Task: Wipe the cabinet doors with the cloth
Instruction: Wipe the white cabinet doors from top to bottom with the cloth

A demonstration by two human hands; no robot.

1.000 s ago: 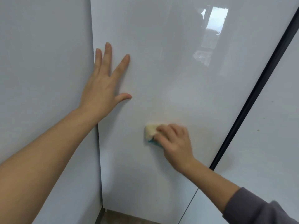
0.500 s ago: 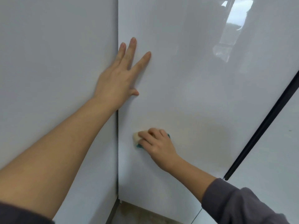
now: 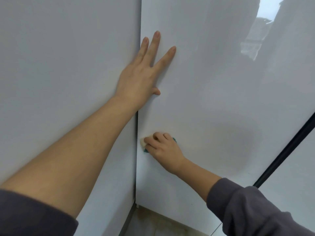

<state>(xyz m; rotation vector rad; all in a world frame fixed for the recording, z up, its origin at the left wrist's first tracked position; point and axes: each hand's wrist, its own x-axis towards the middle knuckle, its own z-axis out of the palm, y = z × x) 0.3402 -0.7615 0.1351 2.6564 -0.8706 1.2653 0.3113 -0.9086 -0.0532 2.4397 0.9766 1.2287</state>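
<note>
Cloth (image 3: 142,144) is gripped by the right hand (image 3: 163,147) at the door (image 3: 221,99) edge; left hand (image 3: 144,72) is pressed flat (fingers spread); that seam could easily be missed.

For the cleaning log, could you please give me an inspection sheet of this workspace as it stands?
Surface: glossy white cabinet door, bright reflection at upper right.
Job's things: cloth, cream and teal, pressed on the door near its left edge.
Clutter: nothing seen.
Hands: left hand flat on the door, fingers spread; right hand grips the cloth.
Cables: nothing seen.
Surroundings: white panel to the left, dark strip and another door to the right, floor below.
</note>
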